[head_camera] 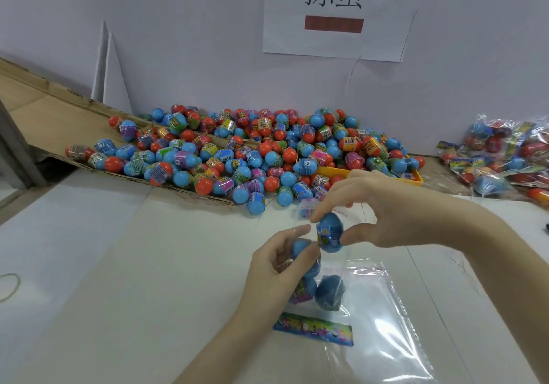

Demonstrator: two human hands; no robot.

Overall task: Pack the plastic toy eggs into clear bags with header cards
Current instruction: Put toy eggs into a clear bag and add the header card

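My right hand (383, 208) pinches a blue toy egg (329, 232) with a printed band, right at the mouth of a clear bag (322, 268). My left hand (276, 268) grips the bag's open top. Inside the bag sit other blue eggs (329, 291). A colourful header card (315, 328) lies at the bag's lower end on the white table. A big heap of blue and orange eggs (252, 152) spreads across the table behind my hands.
Flattened cardboard (44, 107) slopes down from the left under the heap. A yellow tray (416, 176) pokes out at the heap's right. Packed bags (499, 155) pile at the far right. Empty clear bags (386, 324) lie beneath my hands. A rubber band (10, 287) lies at the left.
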